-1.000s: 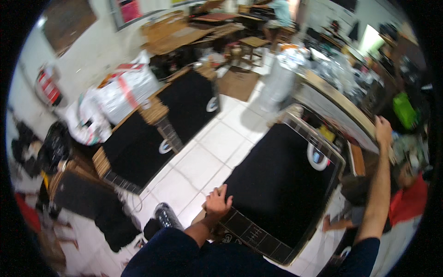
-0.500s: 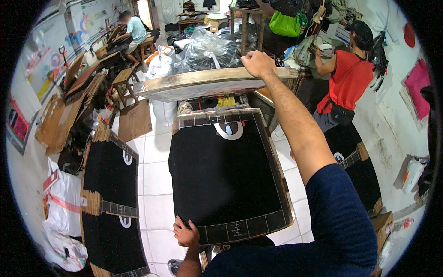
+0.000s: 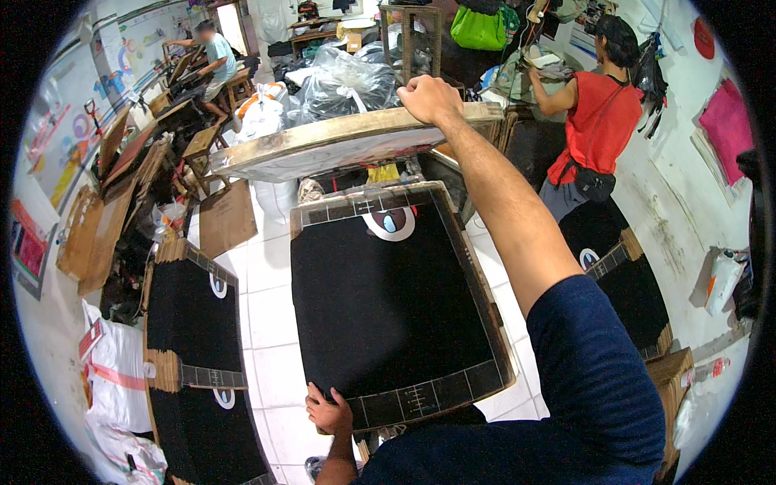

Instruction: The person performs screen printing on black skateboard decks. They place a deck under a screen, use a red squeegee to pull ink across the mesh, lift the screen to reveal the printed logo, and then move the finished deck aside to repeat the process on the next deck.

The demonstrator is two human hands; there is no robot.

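Note:
My right hand (image 3: 431, 100) is closed over the top bar of a wooden screen-printing frame (image 3: 323, 144), which stands tilted up on its far side. In front of it lies a flat printing board (image 3: 416, 402) with a taped, ruled border. Black fabric (image 3: 388, 299) covers its middle, with a white, blue and brown eye-shaped print (image 3: 394, 225) near the far edge. My left hand (image 3: 329, 412) rests at the board's near left corner, fingers apart at the fabric's edge; its far fingers are partly hidden.
More boards with black fabric stand on the left (image 3: 192, 311) and right (image 3: 618, 283). A person in a red sleeveless top (image 3: 602, 125) stands at the right; another person (image 3: 218, 61) sits far left. White sacks (image 3: 121, 392), wooden stools (image 3: 202, 144) and a plastic-wrapped bundle (image 3: 343, 85) surround the work area.
My view has shifted slightly, moving the scene within the picture. Both my hands keep their places on the frame and board. The seated person now stretches an arm out.

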